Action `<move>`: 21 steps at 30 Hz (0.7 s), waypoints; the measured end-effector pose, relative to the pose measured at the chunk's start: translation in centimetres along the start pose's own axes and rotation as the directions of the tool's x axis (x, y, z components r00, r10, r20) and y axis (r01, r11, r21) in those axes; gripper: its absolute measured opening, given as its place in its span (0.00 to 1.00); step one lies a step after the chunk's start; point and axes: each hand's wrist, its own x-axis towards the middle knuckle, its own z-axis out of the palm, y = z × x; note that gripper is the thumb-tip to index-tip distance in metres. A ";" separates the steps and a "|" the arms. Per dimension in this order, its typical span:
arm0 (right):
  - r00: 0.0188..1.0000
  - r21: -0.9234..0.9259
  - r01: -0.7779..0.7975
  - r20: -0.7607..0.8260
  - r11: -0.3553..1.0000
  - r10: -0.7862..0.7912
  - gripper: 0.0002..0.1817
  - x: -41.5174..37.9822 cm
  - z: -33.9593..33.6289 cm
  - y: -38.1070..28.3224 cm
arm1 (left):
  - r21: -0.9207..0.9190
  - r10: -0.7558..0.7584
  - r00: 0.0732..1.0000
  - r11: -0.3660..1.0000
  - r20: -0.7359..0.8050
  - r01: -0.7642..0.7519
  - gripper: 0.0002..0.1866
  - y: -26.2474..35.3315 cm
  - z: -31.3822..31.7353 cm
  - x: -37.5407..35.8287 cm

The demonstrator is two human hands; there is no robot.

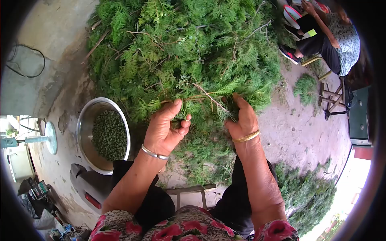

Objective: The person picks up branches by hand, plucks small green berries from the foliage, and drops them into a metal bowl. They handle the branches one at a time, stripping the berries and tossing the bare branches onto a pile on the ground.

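Note:
A cut cypress-like branch (212,98) with a thin brown stem and feathery green leaves stretches between my two hands. My left hand (163,127) is closed on its left side, thumb and fingers pinching the leafy part. My right hand (243,120) is closed round the other end; its fingertips are partly hidden by leaves. Just beyond both hands rises a large pile of similar green branches (181,48), with small pale green cones among the leaves. To the left of my left hand, a metal basin (81,136) holds many small green cones (109,135).
Loose greenery (201,160) lies on the ground between my knees, by a wooden stool (191,188). More cut branches (305,193) lie at the right. Another person (339,38) sits at the upper right with a bowl (292,16). A fan (51,137) stands at the left.

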 end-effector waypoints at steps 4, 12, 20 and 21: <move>0.969 -0.008 -0.237 0.064 0.972 0.237 0.13 0.5 -0.4 1.0 | 0.069 -0.046 0.983 0.997 0.176 0.034 0.10 0.1 0.7 -0.5; 0.962 -0.561 0.016 0.234 0.828 0.140 0.09 -2.1 0.1 0.5 | 0.036 0.305 0.947 0.952 -0.104 -0.303 0.10 2.8 0.6 -0.5; 0.615 -0.432 0.787 0.502 0.440 -0.608 0.04 -3.2 1.3 0.6 | 0.260 0.324 0.943 0.919 -0.073 -0.296 0.09 2.1 1.4 -0.8; 0.600 -0.405 0.800 0.523 0.443 -0.605 0.09 -2.5 1.0 1.3 | 0.262 0.318 0.945 0.921 -0.074 -0.289 0.09 1.7 1.7 -1.0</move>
